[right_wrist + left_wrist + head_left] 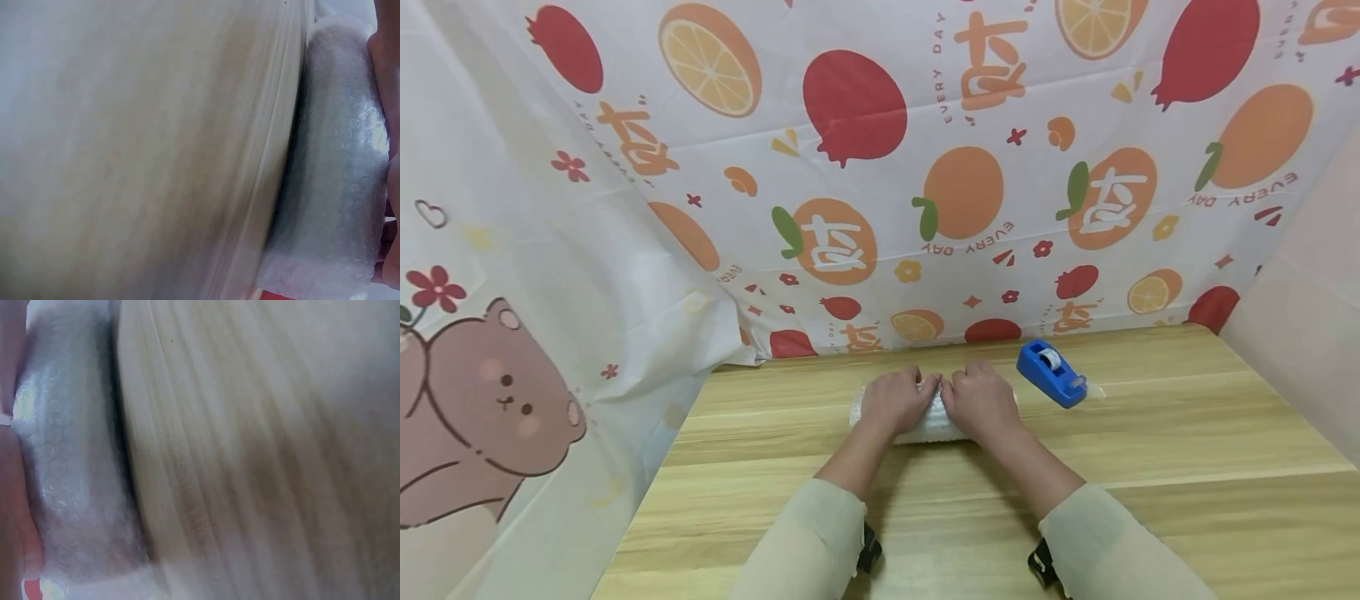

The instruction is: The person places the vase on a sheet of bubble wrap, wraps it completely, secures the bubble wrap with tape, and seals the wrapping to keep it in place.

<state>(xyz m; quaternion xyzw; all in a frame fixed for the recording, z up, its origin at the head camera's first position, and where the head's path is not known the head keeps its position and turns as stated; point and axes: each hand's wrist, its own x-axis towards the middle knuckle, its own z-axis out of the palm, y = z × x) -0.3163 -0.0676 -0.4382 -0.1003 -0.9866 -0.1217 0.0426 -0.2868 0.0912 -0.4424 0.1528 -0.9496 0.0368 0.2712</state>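
Bubble-wrap roll (936,423) lies on the surface (760,467), left of the tape dispenser (1051,373). Fingers of your left hand (891,402) and right hand (983,403) grip it — rolling looks done; taping, apparently not.

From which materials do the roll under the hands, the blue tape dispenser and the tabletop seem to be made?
Bubble-wrap roll: translucent, shiny plastic film; small raised bubbles show.
Tape dispenser: probably smooth plastic, judging by its even blue colour.
Tabletop: wood or wood-look laminate, apparently smooth; the visible grain leaves this open.
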